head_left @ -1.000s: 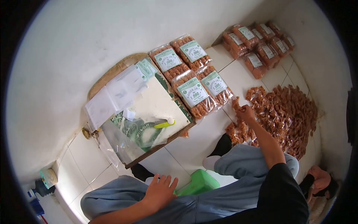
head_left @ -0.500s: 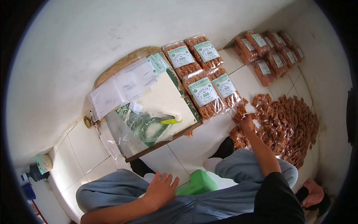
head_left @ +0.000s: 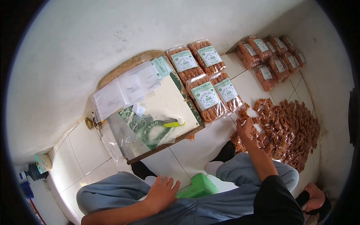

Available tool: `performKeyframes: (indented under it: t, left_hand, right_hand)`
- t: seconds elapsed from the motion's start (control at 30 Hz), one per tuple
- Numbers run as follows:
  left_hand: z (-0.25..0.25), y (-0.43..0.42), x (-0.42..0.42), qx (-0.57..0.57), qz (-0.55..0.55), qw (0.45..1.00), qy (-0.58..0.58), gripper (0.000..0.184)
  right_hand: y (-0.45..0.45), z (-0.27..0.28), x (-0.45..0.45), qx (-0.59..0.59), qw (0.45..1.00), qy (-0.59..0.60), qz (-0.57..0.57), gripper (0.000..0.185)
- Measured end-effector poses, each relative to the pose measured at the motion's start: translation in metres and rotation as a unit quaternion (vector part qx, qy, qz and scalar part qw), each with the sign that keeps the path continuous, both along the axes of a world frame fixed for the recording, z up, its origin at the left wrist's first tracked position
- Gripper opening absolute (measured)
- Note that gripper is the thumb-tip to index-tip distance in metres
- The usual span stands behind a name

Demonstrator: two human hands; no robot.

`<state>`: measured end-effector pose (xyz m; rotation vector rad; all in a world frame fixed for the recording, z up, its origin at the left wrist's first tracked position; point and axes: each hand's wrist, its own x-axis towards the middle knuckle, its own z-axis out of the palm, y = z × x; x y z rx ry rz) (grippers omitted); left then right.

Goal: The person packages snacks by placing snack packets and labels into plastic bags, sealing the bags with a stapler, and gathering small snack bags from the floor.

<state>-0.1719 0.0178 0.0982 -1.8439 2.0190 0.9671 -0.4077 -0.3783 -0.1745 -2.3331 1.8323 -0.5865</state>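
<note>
My right hand (head_left: 245, 127) reaches to the near-left edge of a wide heap of small snack packets (head_left: 288, 131) on the tiled floor. Its fingers are bent together by a small packet (head_left: 243, 111); whether they grip it is too small to tell. My left hand (head_left: 161, 194) rests by my lap with its fingers spread and nothing in it. Left of the heap, several large labelled bags (head_left: 205, 96) of brown snacks lie beside a low table (head_left: 176, 102). On that table are clear plastic bags (head_left: 127, 87), green labels (head_left: 162, 67) and a yellow-green tool (head_left: 173, 123).
More labelled bags (head_left: 278, 64) are stacked by the wall at the back right. A green plastic object (head_left: 200, 186) sits between my legs. At the lower right, a pink and black bundle (head_left: 315, 198) lies by the wall. A round container (head_left: 43, 163) stands far left.
The view has shifted, so the table and bags sit slightly farther right and lower. My right hand has moved slightly at the heap's edge. My left hand has stayed by my lap.
</note>
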Motion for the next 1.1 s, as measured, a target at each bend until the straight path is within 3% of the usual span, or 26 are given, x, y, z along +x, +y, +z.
performKeyframes:
  t: [0.17,0.27,0.43,0.5,0.53,0.57,0.63,0.7,0.83,0.9,0.97,1.03,1.1]
  left_hand:
    - [0.000,-0.002,0.000,0.005,-0.004,1.000,-0.003,0.070]
    - [-0.006,0.005,-0.003,0.004,-0.002,1.000,-0.001,0.069]
    - [-0.007,0.005,-0.007,0.006,-0.010,1.000,-0.005,0.068]
    - [-0.007,0.003,-0.007,0.012,-0.018,1.000,-0.003,0.068]
    - [-0.006,0.003,-0.007,0.011,-0.018,1.000,-0.005,0.068]
    - [-0.006,0.001,-0.006,0.003,-0.019,1.000,-0.005,0.068]
    - [-0.007,-0.002,-0.006,-0.006,-0.020,1.000,-0.007,0.068]
    - [-0.010,-0.005,-0.005,0.010,-0.023,1.000,-0.011,0.067]
    - [-0.021,0.000,-0.006,0.020,-0.020,1.000,-0.007,0.067]
    - [-0.023,-0.002,-0.006,0.005,-0.020,1.000,-0.001,0.067]
    - [-0.019,-0.006,-0.005,0.013,-0.022,1.000,-0.002,0.067]
    - [-0.019,-0.009,-0.004,0.022,-0.026,0.999,-0.004,0.066]
    - [-0.019,-0.009,-0.002,0.022,-0.032,0.999,-0.002,0.066]
  right_hand:
    - [0.001,0.012,0.012,0.185,0.979,0.013,0.082,0.044]
    - [0.017,0.018,0.027,0.152,0.977,0.057,0.142,0.049]
    - [-0.002,0.007,0.024,0.268,0.951,0.072,0.139,0.046]
    - [-0.034,-0.031,-0.005,0.290,0.940,-0.153,0.089,0.055]
    - [-0.034,-0.017,-0.003,0.290,0.940,-0.155,0.089,0.055]
    - [-0.036,-0.001,-0.005,0.157,0.986,-0.028,0.040,0.057]
    - [-0.046,0.013,-0.004,0.018,0.995,0.098,-0.013,0.059]
    - [-0.059,0.022,-0.001,0.157,0.983,0.093,0.009,0.061]
    - [-0.052,0.023,0.002,0.191,0.980,0.047,0.007,0.063]
    - [-0.043,0.025,0.001,0.255,0.965,-0.057,-0.037,0.069]
    - [-0.051,-0.018,-0.012,0.247,0.962,-0.098,-0.063,0.068]
    - [-0.056,-0.023,-0.010,0.239,0.957,-0.140,-0.090,0.067]
    - [-0.060,-0.016,-0.009,0.356,0.919,-0.145,-0.081,0.064]
